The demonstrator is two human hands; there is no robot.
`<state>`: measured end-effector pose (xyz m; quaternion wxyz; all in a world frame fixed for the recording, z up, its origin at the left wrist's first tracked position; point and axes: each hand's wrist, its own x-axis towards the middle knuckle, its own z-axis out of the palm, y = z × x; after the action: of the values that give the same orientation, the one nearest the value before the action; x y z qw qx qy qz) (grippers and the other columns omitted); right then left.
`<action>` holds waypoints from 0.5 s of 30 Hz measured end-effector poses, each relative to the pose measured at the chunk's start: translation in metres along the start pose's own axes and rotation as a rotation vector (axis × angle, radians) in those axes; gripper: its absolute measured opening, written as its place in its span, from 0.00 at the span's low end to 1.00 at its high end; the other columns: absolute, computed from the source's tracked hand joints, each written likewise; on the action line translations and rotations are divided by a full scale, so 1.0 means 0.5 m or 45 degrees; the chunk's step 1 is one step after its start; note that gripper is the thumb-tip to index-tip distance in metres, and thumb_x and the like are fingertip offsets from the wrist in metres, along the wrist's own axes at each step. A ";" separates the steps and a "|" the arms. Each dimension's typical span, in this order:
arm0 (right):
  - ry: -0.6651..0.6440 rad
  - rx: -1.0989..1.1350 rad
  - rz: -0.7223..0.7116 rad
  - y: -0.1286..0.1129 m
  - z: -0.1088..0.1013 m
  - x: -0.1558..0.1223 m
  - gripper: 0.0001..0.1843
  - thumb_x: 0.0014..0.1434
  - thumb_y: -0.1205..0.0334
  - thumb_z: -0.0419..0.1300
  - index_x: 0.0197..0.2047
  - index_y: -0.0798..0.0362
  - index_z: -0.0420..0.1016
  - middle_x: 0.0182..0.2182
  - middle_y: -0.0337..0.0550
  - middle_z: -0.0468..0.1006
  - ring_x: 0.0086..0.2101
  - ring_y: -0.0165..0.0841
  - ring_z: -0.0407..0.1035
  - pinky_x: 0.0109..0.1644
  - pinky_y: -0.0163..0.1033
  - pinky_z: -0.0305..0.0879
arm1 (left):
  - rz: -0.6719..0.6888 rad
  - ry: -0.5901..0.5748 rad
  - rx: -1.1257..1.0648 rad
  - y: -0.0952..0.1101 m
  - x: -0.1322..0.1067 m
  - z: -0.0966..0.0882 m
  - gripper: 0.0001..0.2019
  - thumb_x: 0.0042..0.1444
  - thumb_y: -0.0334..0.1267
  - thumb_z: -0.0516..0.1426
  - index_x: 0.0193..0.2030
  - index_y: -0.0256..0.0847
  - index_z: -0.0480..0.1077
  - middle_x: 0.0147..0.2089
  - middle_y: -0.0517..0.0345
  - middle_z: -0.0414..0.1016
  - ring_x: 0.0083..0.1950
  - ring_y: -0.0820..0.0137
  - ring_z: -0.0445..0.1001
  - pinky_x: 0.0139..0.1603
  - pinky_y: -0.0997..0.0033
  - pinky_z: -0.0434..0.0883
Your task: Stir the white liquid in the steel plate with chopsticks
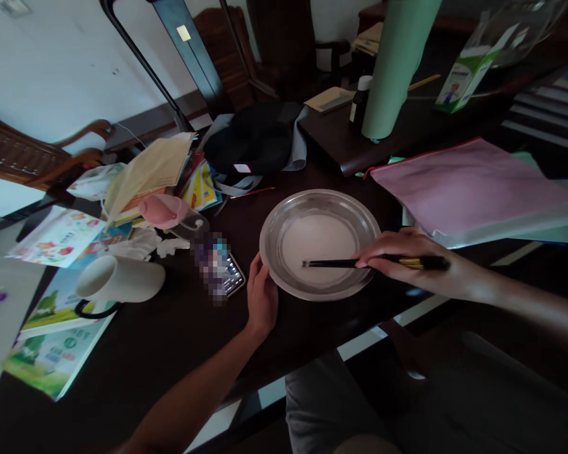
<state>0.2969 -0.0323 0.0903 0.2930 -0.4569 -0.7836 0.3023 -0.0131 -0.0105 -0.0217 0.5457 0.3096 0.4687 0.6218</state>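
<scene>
A round metal bowl stands on the dark table in front of me, with a whitish, cloudy liquid inside. My left hand grips the bowl's left side, its fingers at the rim and partly hidden beside the wall. In my right hand is a pair of black chopsticks with gold-coloured bands near the back end. Their tips reach over the middle of the bowl, at or just above the liquid; I cannot tell whether they touch it. My right fingers are closed round them at the bowl's right rim.
Left of the bowl lie a lit phone, a white mug on its side and a pink-lidded container. Behind are books, papers and a black bag. A pink zip pouch lies right, with a green cylinder beyond.
</scene>
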 end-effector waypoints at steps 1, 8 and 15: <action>0.011 -0.014 -0.022 0.007 0.011 0.008 0.13 0.75 0.47 0.61 0.50 0.37 0.87 0.47 0.36 0.91 0.43 0.39 0.84 0.50 0.54 0.66 | 0.004 -0.009 0.005 0.000 0.000 0.000 0.22 0.55 0.53 0.72 0.52 0.48 0.82 0.57 0.55 0.84 0.60 0.61 0.80 0.64 0.65 0.75; 0.189 -0.205 -0.034 0.038 0.015 0.046 0.10 0.75 0.50 0.61 0.50 0.36 0.84 0.48 0.36 0.91 0.45 0.42 0.84 0.53 0.58 0.65 | 0.005 -0.052 0.086 0.002 0.001 -0.006 0.18 0.58 0.53 0.69 0.51 0.49 0.82 0.58 0.54 0.82 0.61 0.59 0.80 0.64 0.62 0.75; 0.237 -0.322 0.034 0.021 -0.080 -0.006 0.10 0.74 0.43 0.61 0.51 0.28 0.84 0.47 0.34 0.90 0.43 0.47 0.84 0.51 0.62 0.71 | -0.013 -0.035 0.042 0.005 -0.001 -0.001 0.21 0.55 0.55 0.71 0.50 0.47 0.82 0.56 0.55 0.83 0.59 0.61 0.80 0.62 0.65 0.75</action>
<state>0.3331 -0.0225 0.1078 0.3004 -0.5267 -0.7787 0.1615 -0.0143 -0.0111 -0.0194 0.5501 0.3246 0.4729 0.6070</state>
